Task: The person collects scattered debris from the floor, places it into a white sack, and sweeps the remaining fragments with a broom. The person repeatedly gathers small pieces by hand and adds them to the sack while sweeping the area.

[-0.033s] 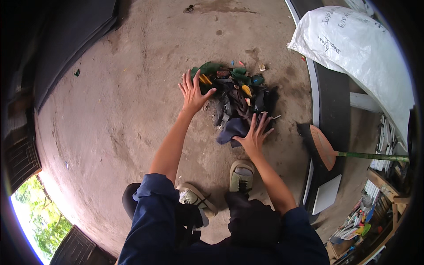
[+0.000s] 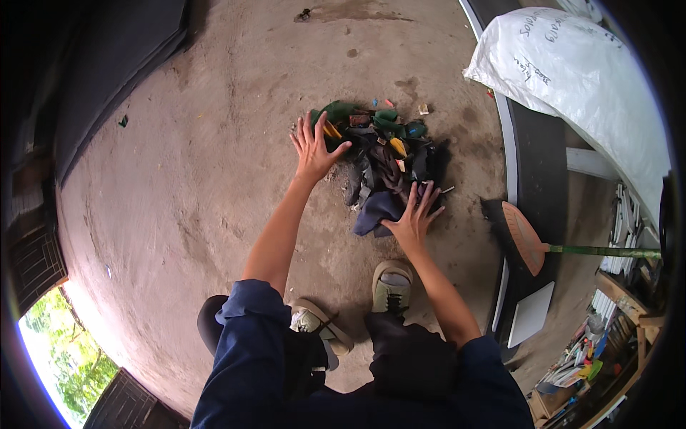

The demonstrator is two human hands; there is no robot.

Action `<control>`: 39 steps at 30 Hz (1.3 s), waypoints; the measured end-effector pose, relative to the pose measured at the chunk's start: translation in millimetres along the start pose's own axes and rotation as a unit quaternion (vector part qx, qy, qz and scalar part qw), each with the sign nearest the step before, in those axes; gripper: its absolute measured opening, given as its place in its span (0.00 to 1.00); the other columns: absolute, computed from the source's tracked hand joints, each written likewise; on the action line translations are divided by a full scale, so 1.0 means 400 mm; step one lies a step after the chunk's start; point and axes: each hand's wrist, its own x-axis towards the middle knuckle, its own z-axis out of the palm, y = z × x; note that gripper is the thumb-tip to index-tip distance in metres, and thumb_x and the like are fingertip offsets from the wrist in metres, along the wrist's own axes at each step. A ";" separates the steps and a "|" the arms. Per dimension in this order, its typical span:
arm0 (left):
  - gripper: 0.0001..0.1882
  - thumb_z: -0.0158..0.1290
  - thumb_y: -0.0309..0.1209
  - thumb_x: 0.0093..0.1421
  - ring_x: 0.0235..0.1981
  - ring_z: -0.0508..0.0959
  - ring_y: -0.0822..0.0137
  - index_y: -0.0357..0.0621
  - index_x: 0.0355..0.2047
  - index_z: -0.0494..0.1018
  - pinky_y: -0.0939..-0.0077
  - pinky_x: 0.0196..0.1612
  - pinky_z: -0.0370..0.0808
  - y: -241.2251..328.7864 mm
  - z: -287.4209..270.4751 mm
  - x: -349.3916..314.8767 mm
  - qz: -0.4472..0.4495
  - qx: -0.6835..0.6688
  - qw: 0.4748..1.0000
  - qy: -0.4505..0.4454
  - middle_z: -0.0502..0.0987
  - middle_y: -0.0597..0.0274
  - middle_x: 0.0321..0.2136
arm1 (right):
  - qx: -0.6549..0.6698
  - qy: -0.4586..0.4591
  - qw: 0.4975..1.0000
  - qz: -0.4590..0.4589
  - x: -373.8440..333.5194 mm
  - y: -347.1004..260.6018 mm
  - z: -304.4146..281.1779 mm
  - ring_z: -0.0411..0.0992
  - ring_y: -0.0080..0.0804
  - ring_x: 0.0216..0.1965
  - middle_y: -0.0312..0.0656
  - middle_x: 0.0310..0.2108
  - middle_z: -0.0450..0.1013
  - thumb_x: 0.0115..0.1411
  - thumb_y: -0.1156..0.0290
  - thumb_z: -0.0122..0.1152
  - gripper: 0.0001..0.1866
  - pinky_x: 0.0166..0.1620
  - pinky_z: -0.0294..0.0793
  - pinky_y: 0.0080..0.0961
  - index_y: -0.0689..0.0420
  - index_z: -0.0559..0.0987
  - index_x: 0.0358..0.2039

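Both hands spread flat, gripping nothing: left hand (image 2: pixel 312 148) and right hand (image 2: pixel 413 220) flank the dark heap of mixed scraps (image 2: pixel 382 161) between them (concrete floor (image 2: pixel 200 179)). Sweep inward evenly, palms low.

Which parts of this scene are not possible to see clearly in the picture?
- Head view: the small items in the pile of scraps are too small and tangled to tell apart.
- What lies under the left hand and right hand is hidden by the palms.
- The broom handle and white sack are cut off at the right rim.
- The shelf clutter is too small to identify.
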 end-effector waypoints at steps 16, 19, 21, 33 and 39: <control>0.21 0.46 0.40 0.53 0.47 0.61 0.50 0.46 0.46 0.63 0.62 0.50 0.58 0.150 0.106 0.014 0.101 -0.186 0.975 -0.075 0.63 0.50 0.44 | 0.089 -0.019 0.976 -0.196 0.295 -0.024 0.000 0.49 0.60 0.53 0.50 0.60 0.34 0.24 0.66 0.72 0.61 0.50 0.50 0.57 0.35 0.44 0.58; 0.19 0.47 0.36 0.52 0.44 0.64 0.50 0.41 0.42 0.65 0.62 0.48 0.60 0.167 0.108 -0.008 0.064 -0.257 0.963 -0.045 0.64 0.50 0.40 | 0.049 -0.009 0.979 -0.200 0.320 -0.032 0.013 0.53 0.56 0.50 0.42 0.60 0.40 0.31 0.73 0.66 0.49 0.48 0.53 0.53 0.30 0.54 0.55; 0.18 0.48 0.37 0.51 0.43 0.66 0.51 0.41 0.41 0.68 0.59 0.52 0.56 0.159 0.100 -0.020 0.031 -0.293 0.954 -0.058 0.66 0.52 0.39 | 0.063 0.025 0.976 -0.205 0.321 -0.034 0.026 0.55 0.53 0.48 0.37 0.57 0.49 0.35 0.78 0.61 0.38 0.47 0.55 0.50 0.34 0.64 0.49; 0.38 0.58 0.47 0.41 0.58 0.52 0.58 0.49 0.51 0.57 0.53 0.58 0.45 0.030 -0.044 -0.118 0.109 -0.150 0.983 -0.015 0.59 0.61 0.53 | 0.185 0.065 0.948 -0.250 0.325 -0.031 0.025 0.64 0.46 0.41 0.43 0.37 0.68 0.34 0.77 0.64 0.21 0.47 0.59 0.45 0.53 0.72 0.34; 0.40 0.60 0.46 0.39 0.56 0.55 0.59 0.48 0.51 0.57 0.54 0.57 0.46 -0.039 -0.065 -0.116 0.061 -0.188 0.978 0.062 0.61 0.60 0.50 | 0.202 0.083 0.971 -0.096 0.387 -0.029 -0.150 0.65 0.45 0.43 0.46 0.37 0.69 0.33 0.76 0.66 0.21 0.51 0.59 0.39 0.59 0.73 0.32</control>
